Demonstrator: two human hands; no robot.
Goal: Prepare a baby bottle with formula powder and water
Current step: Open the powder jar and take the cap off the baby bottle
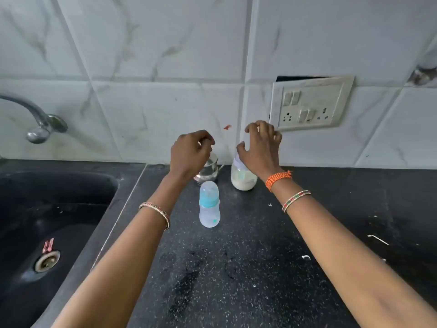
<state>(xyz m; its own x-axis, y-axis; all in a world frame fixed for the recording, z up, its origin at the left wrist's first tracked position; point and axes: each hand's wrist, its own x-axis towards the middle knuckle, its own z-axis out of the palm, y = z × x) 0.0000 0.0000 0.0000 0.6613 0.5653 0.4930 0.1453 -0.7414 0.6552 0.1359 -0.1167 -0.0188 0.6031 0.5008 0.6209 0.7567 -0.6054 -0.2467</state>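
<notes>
A clear baby bottle (209,204) with a teal collar and a clear cap stands upright on the black counter (236,268). Behind it near the wall are a steel cup (208,171) and a jar (243,179) with white powder in its lower part. My left hand (189,153) hovers over the steel cup with fingers curled and holds nothing. My right hand (259,147) hangs over the jar's top with fingers spread, hiding the lid. Neither hand visibly grips anything.
A dark sink (47,221) with a metal drain lies to the left, a steel tap (35,119) above it. A switch and socket plate (309,106) is on the tiled wall behind my right hand. Small white specks dot the counter at the right.
</notes>
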